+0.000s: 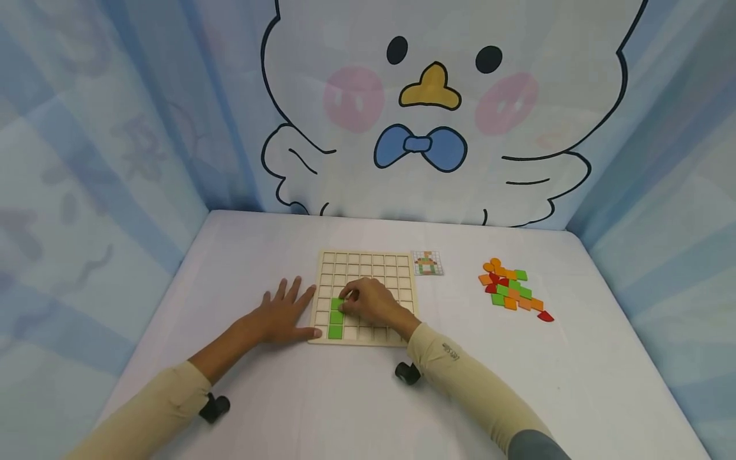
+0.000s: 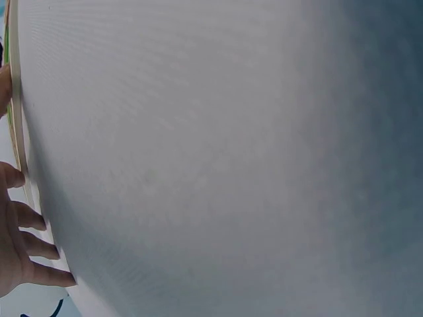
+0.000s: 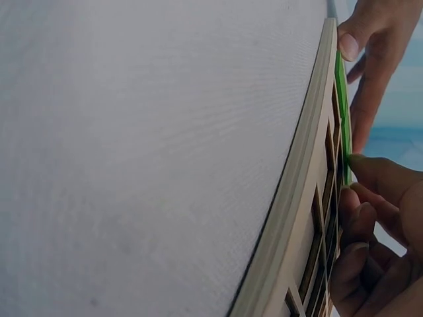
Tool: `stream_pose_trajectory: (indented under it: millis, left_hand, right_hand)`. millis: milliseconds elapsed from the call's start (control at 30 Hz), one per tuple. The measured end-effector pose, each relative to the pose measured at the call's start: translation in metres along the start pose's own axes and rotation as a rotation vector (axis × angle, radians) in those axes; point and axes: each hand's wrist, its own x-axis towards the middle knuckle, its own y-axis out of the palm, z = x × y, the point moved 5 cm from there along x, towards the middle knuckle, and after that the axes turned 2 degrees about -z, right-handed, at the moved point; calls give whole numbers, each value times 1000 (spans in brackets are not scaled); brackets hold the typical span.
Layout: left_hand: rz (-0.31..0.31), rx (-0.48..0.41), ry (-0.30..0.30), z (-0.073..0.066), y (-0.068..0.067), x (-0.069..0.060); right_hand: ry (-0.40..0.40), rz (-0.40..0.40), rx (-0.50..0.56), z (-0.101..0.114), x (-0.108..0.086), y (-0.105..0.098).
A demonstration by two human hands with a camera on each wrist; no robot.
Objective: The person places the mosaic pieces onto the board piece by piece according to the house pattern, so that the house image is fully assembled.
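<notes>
A wooden grid board (image 1: 362,342) lies flat on the white table. In its second column from the left, green square tiles (image 1: 335,331) form a short line upward from the bottom row. My right hand (image 1: 374,302) is over the board, thumb and forefinger pinching the uppermost green tile (image 1: 337,303); its other fingers are curled in, as the right wrist view shows. Spread flat on the table, my left hand (image 1: 282,315) touches the board's left edge with thumb and forefinger. The left wrist view shows only some of its fingers (image 2: 41,247) beside the board's edge.
A small pattern card (image 1: 428,263) lies at the board's upper right corner. Farther right is a loose pile of orange, green and red pieces (image 1: 513,292). A printed curtain (image 1: 425,185) stands behind the table, with more curtain at both sides.
</notes>
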Motion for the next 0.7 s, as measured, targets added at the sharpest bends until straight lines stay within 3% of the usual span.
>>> stream_pose_trajectory:
  millis: [400, 700]
  left_hand:
    - [10, -7, 8, -3, 4, 1]
    - [-15, 13, 0, 0, 1, 3]
  right_hand:
    - [26, 8, -10, -2, -3, 4]
    - [-33, -66, 30, -5, -9, -14]
